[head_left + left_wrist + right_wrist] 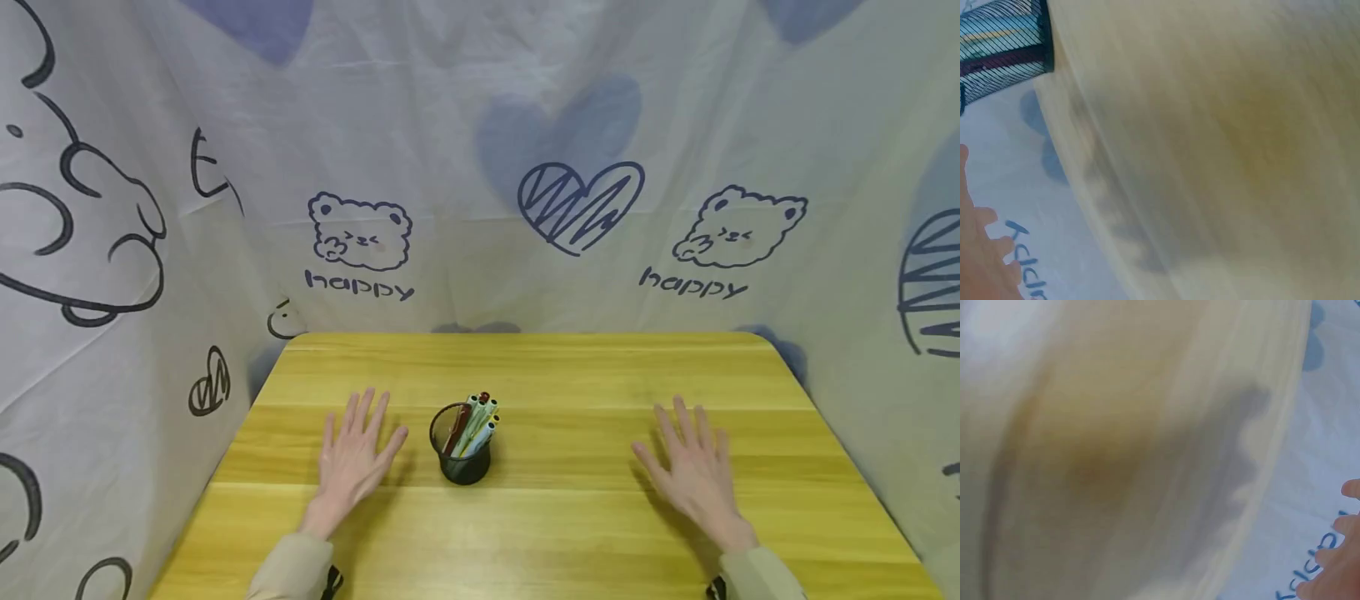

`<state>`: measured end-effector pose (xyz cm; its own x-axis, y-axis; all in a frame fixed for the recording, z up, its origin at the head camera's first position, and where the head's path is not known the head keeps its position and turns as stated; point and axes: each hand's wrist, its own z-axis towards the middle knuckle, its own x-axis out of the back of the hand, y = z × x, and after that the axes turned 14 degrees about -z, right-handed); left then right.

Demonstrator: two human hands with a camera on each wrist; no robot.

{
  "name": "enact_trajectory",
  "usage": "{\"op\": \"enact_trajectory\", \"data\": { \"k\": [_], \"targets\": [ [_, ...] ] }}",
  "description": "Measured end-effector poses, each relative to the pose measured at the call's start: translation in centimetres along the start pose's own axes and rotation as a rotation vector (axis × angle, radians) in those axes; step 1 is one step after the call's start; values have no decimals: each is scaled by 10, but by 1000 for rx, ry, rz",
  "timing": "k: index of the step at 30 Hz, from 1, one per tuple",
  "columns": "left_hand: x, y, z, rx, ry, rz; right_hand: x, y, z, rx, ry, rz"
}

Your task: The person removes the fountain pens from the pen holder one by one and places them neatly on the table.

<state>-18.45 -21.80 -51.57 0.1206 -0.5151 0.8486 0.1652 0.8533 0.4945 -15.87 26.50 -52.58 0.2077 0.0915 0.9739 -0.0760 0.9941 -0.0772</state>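
- Nearest the camera, in the lower part of the head view, two beige sleeves are leading up to the hands; both hands are lying palm down with fingers spread and straight, so each grip is slack and holding nothing.
- The left hand (354, 457) is resting on the counter (570, 533) at lower centre-left, its thumb pointing toward the pen cup (461, 450) just beside it but apart from it.
- The right hand (693, 471) is resting flat at lower centre-right, well apart from the cup.
- Judging from this, no pick-up is under way; the hands are sitting at rest on either side, and any next move would call for one hand, most readily the left, to be reaching over and closing on a pen or on the cup's wall.
- The cup is standing upright at the middle of the frame; it is a dark mesh holder, and the pens (474, 421) in it are leaning toward the upper right, tips above the rim.
- Farthest back, a printed cloth (480, 167) with bears and hearts is hanging around the counter.
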Motion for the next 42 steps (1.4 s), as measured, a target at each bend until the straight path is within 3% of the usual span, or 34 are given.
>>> {"op": "enact_trajectory", "data": {
  "k": [11,19,29,35,42],
  "targets": [
    [5,28,-5,-86,-61,-111,16,-32,11,93,44,66],
    [1,40,-4,-134,-182,-273,17,-56,17,197,130,203],
    [-4,40,-1,-27,-330,-612,22,-80,24,260,61,463],
    [-11,35,5,-45,-371,-735,21,-94,31,367,111,626],
    [-17,35,13,-76,-417,-887,20,-108,38,389,9,833]
  ]
}}
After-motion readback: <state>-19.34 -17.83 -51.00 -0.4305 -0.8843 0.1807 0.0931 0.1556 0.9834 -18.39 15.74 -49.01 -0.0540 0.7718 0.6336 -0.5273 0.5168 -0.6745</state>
